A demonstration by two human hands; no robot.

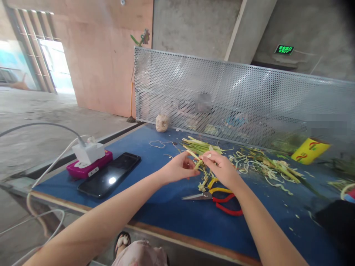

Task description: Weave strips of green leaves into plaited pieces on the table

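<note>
Above the blue table (155, 210), my left hand (180, 167) is closed around a thin pale-green stalk (191, 153). The stalk slants up and to the left out of its fingers. My right hand (220, 168) pinches the same stalk near its lower end, fingertips close to the left ones. Scissors (208, 195) with one red and one yellow handle lie just below, blades pointing left. Behind my hands rests a bundle of similar stalks (203, 145). Curly peelings (203, 183) are scattered under my fingers.
A black phone (111, 173) lies left beside a magenta power strip (90, 164) with a white charger (88, 150). More peelings (273, 168) and a yellow packet (310, 150) are at right. A perforated metal screen (177, 85) borders the back, near a wrapped lump (162, 122).
</note>
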